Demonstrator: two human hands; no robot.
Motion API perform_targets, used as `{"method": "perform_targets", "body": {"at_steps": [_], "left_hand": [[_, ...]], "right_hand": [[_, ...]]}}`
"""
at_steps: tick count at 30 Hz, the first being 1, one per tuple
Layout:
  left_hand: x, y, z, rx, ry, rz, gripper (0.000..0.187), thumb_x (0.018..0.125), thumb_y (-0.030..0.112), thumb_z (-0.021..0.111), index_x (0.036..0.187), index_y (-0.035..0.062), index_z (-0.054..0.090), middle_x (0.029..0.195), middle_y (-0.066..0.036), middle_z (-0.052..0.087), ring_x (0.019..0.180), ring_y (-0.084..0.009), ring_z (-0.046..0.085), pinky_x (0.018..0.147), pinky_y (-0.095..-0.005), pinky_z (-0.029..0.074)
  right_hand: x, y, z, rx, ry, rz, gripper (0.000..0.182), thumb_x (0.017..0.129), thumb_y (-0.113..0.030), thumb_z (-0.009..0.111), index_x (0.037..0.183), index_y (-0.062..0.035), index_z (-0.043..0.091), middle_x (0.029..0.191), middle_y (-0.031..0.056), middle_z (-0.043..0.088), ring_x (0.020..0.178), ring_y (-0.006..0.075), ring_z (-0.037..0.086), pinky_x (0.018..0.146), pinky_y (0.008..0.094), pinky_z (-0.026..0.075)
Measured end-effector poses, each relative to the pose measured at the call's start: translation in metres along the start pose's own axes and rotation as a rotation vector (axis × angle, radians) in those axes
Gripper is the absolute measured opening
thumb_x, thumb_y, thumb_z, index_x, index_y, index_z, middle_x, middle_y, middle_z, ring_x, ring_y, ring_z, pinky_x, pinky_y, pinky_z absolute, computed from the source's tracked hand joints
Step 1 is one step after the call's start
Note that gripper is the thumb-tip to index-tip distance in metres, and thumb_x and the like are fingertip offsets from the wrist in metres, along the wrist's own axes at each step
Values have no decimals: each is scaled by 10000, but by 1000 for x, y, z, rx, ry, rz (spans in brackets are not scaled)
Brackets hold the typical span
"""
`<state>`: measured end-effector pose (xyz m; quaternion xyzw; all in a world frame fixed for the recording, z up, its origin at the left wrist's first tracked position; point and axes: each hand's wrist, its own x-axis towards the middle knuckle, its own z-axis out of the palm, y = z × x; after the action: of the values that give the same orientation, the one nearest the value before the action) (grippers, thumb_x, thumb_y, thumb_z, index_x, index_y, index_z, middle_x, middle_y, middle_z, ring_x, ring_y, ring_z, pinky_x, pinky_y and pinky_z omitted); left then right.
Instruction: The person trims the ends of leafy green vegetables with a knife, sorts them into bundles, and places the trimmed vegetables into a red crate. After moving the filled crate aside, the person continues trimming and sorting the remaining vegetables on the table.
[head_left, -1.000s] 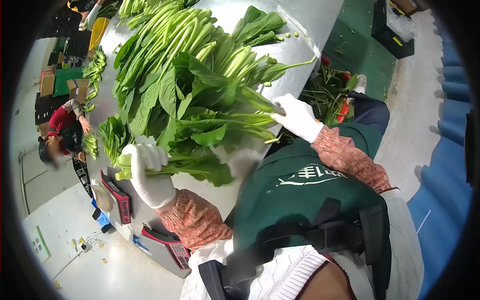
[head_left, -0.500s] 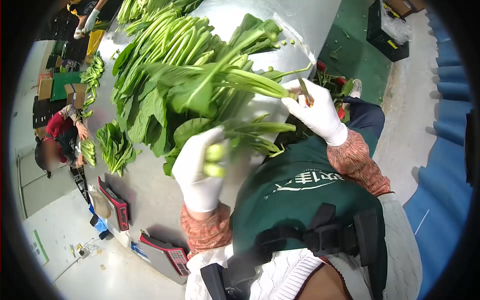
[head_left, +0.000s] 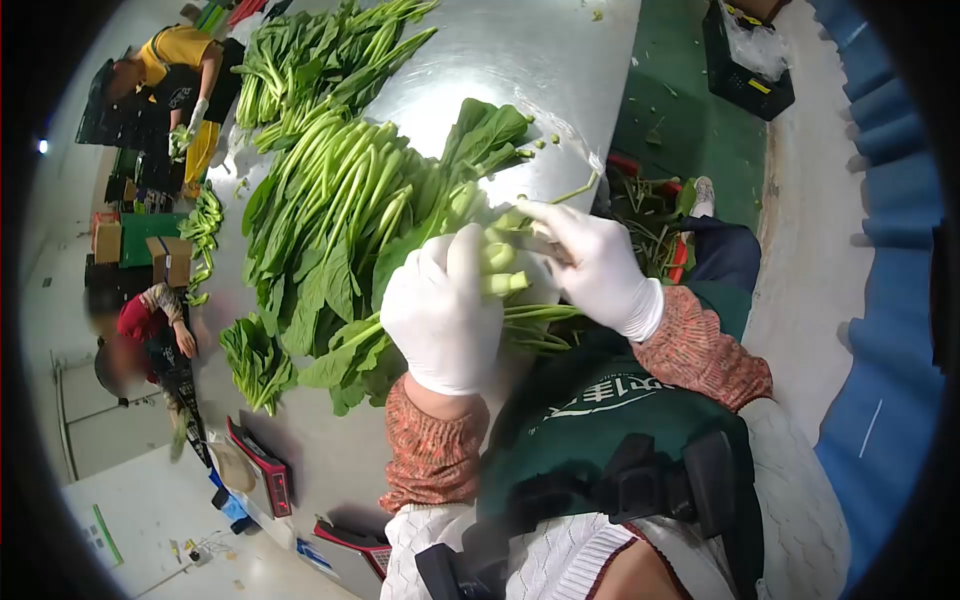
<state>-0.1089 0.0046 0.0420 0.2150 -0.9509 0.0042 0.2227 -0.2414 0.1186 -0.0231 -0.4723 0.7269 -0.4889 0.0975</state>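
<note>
The left hand [head_left: 440, 315], in a white glove, was closed around a bunch of green stems [head_left: 500, 284], and their pale cut ends pointed out past it toward the right hand. This bunch was above the metal worktop [head_left: 560, 50], near the edge at which the person stood. The right hand [head_left: 600, 265], gloved also, had its thumb and forefinger bent close to the cut ends; I could not tell whether it gripped something, because the fingertips were blurred. Behind the left hand a big pile of leafy greens [head_left: 330, 170] covered the middle of the worktop, with its stems toward the near edge. A smaller bunch [head_left: 257, 362] lay by itself close to the far edge. Few small cut pieces [head_left: 540, 143] lay near the near edge. At the lower left end of the worktop stood 2 red scales [head_left: 262, 462]. Along the far edge were 2 other people, 1 in a yellow top [head_left: 180, 55] and 1 in a red top [head_left: 135, 320]. A black crate [head_left: 740, 85] stood on the floor, well apart from the hands.
</note>
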Motion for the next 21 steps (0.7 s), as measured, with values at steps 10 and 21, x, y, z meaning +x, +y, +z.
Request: {"method": "perform_targets", "body": {"at_steps": [10,21], "left_hand": [[5,-1,-16,-374,202,-33,270,754,-5,779,1010,37,703,933,-104,705,824,-238,683,752,-316,532],[-20,-117,-103,-1412,777,-216,329,988,308,536,1187,46,526,1085,-61,593,737,-152,501,702,-338,442]], "right_hand": [[11,56,18,232,-155,409,268,999,-89,483,1177,34,640,696,75,680,645,134,639,662,308,510],[-7,69,25,518,-231,500,218,968,-139,595,1093,6,698,836,25,697,756,59,603,703,243,486]]}}
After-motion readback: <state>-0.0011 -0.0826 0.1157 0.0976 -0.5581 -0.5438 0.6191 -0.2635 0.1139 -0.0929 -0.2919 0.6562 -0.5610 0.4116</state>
